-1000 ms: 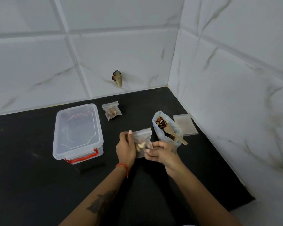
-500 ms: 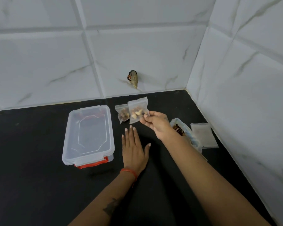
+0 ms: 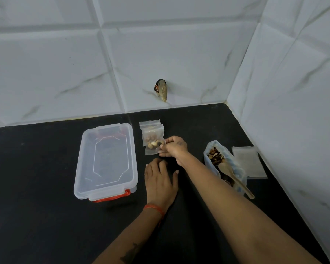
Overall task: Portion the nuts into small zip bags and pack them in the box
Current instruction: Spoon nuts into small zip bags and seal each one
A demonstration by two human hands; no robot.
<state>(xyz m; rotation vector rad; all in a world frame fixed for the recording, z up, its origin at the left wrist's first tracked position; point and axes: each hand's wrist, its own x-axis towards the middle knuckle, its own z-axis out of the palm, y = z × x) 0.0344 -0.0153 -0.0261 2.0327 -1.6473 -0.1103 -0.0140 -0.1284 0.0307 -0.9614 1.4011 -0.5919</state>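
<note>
So the right hand is pinching the filled zip bag by its edge; half a second ago it was held up in the air, now it's down on top of the first bag, overlapping it, just right of the lidded box; can't quite tell if it's flat on the counter yet; left hand stays palm-down with fingers relaxed, holding nothing; nut pouch with the wooden spoon sits off to the right.

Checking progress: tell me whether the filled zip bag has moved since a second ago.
Yes. The right hand carried the bag away from the nut pouch, onto the first bag beside the box.
</note>
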